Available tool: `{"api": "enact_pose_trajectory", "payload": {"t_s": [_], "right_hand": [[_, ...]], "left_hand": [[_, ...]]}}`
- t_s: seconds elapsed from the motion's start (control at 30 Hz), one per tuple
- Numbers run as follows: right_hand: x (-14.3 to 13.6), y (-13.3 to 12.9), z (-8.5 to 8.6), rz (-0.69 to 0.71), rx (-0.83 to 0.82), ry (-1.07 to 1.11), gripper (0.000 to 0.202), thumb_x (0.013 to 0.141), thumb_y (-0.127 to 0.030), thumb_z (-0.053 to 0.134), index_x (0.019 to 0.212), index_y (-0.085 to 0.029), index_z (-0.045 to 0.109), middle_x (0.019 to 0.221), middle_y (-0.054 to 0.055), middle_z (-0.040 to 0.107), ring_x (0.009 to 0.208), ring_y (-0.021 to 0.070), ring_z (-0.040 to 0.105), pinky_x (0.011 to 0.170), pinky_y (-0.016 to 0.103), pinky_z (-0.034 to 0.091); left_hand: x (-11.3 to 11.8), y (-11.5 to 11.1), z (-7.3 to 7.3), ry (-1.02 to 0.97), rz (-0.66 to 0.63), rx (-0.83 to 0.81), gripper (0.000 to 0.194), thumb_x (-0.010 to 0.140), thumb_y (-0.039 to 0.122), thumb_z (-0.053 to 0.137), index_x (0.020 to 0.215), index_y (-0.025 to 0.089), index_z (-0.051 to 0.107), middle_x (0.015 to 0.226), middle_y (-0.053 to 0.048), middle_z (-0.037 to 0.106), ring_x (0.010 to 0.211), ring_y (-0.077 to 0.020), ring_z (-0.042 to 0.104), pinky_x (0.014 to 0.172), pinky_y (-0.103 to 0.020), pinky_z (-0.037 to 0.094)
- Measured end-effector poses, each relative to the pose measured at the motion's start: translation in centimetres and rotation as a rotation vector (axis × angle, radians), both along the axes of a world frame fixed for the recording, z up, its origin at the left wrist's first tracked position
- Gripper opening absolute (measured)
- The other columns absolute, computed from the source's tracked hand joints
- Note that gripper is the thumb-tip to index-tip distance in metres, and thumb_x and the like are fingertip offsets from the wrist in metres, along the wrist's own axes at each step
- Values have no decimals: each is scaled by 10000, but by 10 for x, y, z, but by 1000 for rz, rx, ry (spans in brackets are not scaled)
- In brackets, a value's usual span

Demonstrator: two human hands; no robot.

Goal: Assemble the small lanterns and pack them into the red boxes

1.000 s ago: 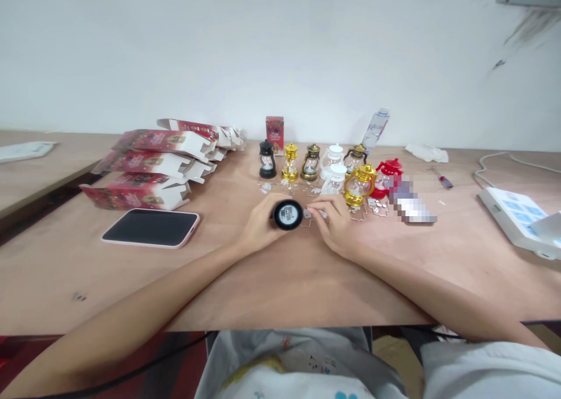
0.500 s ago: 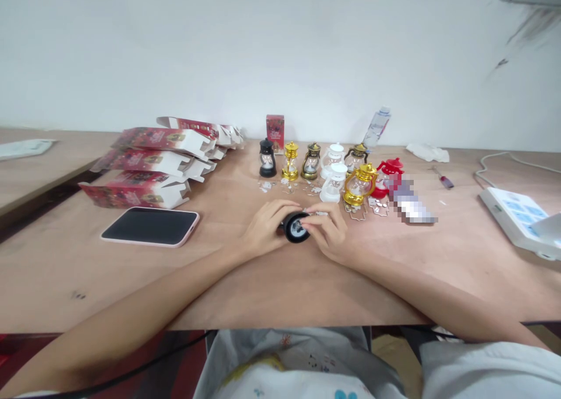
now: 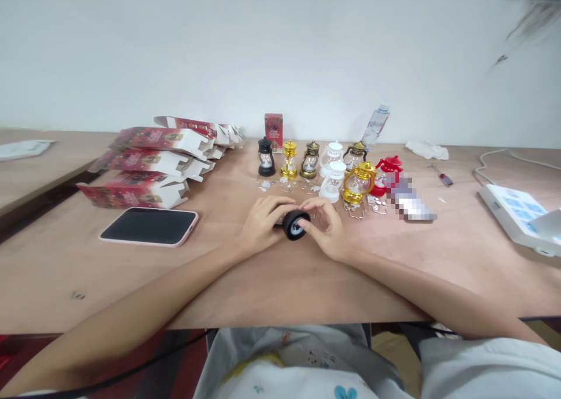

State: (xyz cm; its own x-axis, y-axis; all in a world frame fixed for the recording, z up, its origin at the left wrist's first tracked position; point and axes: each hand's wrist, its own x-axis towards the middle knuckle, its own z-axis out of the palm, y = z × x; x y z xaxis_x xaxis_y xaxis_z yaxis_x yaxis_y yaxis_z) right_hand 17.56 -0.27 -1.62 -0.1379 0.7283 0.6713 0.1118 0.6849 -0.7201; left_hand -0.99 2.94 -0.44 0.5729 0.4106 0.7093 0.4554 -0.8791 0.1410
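Between my hands lies a black miniature lantern (image 3: 289, 233), tipped on its side with its round base facing me. My left hand (image 3: 264, 224) is wrapped round its body from the left. At the base, the thumb of my right hand (image 3: 328, 231) presses on the pale inner disc while its fingers curl over the far rim. Beyond my hands stand several small lanterns: a black one (image 3: 266, 158), a gold one (image 3: 290, 160), a bronze one (image 3: 310, 160), a white one (image 3: 333, 183), a larger gold one (image 3: 358, 184) and a red one (image 3: 389, 174).
Flattened red printed boxes (image 3: 140, 159) are stacked at the left, behind a phone (image 3: 149, 226). A red box (image 3: 274, 131) stands upright at the back, with a leaning plastic bottle (image 3: 376, 124). At the right are a screwdriver (image 3: 445, 179) and a white device (image 3: 517, 215).
My right fingers have shifted from pinching at the middle of the base to gripping its rim, with the thumb on the disc. The lantern's base has turned slightly to the right.
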Motion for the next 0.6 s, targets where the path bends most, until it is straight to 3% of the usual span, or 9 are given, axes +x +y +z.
{"api": "enact_pose_trajectory", "payload": {"t_s": [0.13,0.27,0.4,0.6], "right_hand": [[10,6,3,-207,91,-150,141,901,-231,496,1040,-218,518,1035,78,614,989,199,581,867,375,488],[18,15,4,-391,84,-562,270,821,-118,499,1080,-171,558,1031,117,642,1020,270,543,907,444,462],[18,18,1,-411,-1,-792,365,796,-96,508,1157,-117,557,1084,152,651,1082,314,507,923,474,449],[19,22,-5,-411,30,-812,255,831,-131,530,1073,-159,605,1024,117,660,992,298,524,879,469,461]], "left_hand": [[1,2,3,-142,31,-116,304,809,267,645,1088,196,545,1083,-77,642,1029,-209,603,877,-333,469],[-1,7,3,-271,104,-229,381,762,286,686,1097,192,531,1068,-59,645,1002,-204,619,864,-314,504],[-1,9,2,-302,141,-236,401,730,255,707,1087,192,536,1046,-44,650,982,-198,628,854,-303,517],[0,7,2,-274,110,-223,372,740,242,695,1078,192,547,1054,-47,648,996,-199,623,874,-311,513]]}}
